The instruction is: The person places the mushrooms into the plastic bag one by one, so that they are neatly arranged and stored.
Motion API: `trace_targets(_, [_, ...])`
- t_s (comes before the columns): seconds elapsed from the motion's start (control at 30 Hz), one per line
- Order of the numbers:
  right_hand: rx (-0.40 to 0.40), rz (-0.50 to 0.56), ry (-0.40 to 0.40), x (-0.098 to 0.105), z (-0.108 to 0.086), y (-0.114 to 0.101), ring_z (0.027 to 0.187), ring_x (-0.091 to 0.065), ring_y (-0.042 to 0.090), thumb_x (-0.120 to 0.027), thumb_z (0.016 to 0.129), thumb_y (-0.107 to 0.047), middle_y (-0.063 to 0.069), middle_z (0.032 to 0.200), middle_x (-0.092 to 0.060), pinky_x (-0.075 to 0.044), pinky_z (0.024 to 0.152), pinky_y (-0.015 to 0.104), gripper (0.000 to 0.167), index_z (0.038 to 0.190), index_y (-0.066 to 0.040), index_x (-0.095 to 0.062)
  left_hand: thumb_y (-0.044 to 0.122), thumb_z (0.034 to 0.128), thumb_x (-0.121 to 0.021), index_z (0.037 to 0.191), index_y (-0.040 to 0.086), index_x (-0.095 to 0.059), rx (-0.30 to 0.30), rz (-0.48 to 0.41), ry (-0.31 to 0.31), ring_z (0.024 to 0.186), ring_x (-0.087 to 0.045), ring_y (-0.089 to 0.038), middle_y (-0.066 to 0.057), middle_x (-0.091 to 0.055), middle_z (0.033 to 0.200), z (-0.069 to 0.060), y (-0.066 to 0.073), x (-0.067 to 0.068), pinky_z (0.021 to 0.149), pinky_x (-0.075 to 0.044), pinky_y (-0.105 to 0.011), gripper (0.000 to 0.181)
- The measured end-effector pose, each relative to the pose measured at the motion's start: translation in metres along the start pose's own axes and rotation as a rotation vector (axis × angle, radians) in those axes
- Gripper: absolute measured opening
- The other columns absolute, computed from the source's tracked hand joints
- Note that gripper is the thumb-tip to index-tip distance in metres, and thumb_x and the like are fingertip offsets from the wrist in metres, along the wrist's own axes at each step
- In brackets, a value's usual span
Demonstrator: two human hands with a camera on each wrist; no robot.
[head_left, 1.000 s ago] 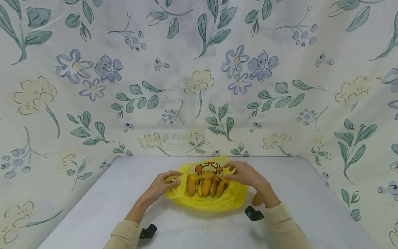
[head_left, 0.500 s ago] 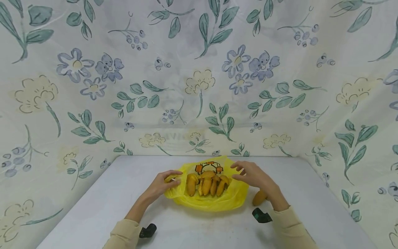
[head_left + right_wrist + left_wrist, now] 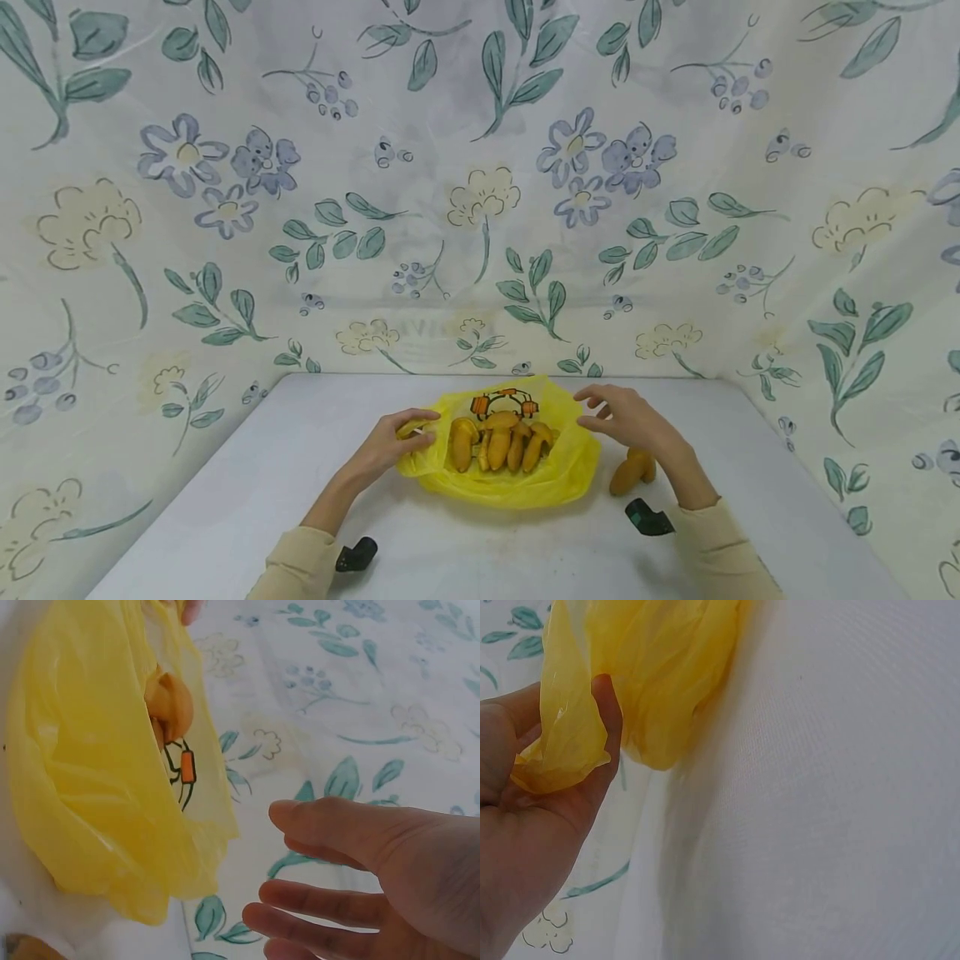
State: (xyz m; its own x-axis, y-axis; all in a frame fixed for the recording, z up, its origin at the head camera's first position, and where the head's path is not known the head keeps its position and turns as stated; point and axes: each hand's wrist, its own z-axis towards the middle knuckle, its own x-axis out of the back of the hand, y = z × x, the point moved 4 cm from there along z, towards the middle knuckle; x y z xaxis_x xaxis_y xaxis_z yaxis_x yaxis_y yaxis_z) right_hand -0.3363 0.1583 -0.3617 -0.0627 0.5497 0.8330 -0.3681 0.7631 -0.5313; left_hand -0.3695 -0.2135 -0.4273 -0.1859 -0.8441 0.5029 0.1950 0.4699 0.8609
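Note:
A yellow plastic bag (image 3: 517,497) lies on the table with its mouth open; several tan-brown mushrooms (image 3: 498,442) show inside it. My left hand (image 3: 390,440) holds the bag's left edge, and in the left wrist view a fold of the yellow plastic passes between its thumb and fingers. Just past the bag's right side hangs my right hand (image 3: 626,417), apart from the plastic, its fingers loosely bent around nothing. The right wrist view also shows a gap between the right hand (image 3: 352,877) and the bag. Another mushroom (image 3: 632,472) lies on the table below the right hand.
The white table (image 3: 480,554) ends against a hanging flowered cloth (image 3: 480,250) at the back and sides. A black wrist device (image 3: 356,555) sits by the left wrist, and a similar black device (image 3: 648,517) by the right.
My right hand has drawn away from the bag's mouth toward the right, uncovering more of the mushroom on the table. The left hand stays at the bag's left edge.

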Motion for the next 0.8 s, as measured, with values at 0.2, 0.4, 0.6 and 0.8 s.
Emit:
trace_targets(0.2, [-0.033,-0.014,-0.011,0.01,-0.002,0.006,0.1,-0.066,0.027,-0.067,0.093,-0.024,0.014,0.117,-0.066,-0.058,0.083,0.041,0.035,0.125,-0.011,-0.062,0.031,0.0898,-0.071,0.127,0.015,-0.064,0.007,-0.003,-0.005,0.115,-0.057,-0.025,-0.012,-0.056,0.141,0.0,0.0,0.0,0.095,-0.053,-0.037,0.042])
trace_targets(0.4, [-0.068,-0.019,-0.016,0.013,-0.006,0.015,0.1,-0.065,0.026,-0.067,0.093,-0.025,0.013,0.118,-0.066,-0.058,0.084,0.041,0.035,0.125,-0.012,-0.063,0.031,0.09,-0.071,0.128,0.015,-0.063,0.01,-0.007,-0.003,0.116,-0.057,-0.026,-0.012,-0.055,0.142,0.0,0.0,-0.001,0.096,-0.053,-0.038,0.042])
trace_targets(0.6, [-0.108,-0.029,-0.036,0.011,-0.011,0.024,0.099,-0.065,0.025,-0.069,0.091,-0.026,0.014,0.117,-0.066,-0.058,0.084,0.041,0.035,0.124,-0.013,-0.063,0.031,0.0897,-0.071,0.127,0.015,-0.064,0.012,-0.015,-0.002,0.114,-0.057,-0.025,-0.012,-0.055,0.141,0.0,0.001,-0.001,0.094,-0.053,-0.036,0.042])
trace_targets(0.8, [-0.136,-0.014,-0.075,0.008,-0.017,0.035,0.096,-0.064,0.023,-0.07,0.09,-0.028,0.017,0.117,-0.066,-0.058,0.082,0.039,0.039,0.125,-0.012,-0.063,0.031,0.0899,-0.071,0.128,0.014,-0.063,0.004,-0.006,-0.005,0.114,-0.058,-0.025,-0.013,-0.055,0.141,0.001,0.0,0.0,0.095,-0.053,-0.037,0.042])
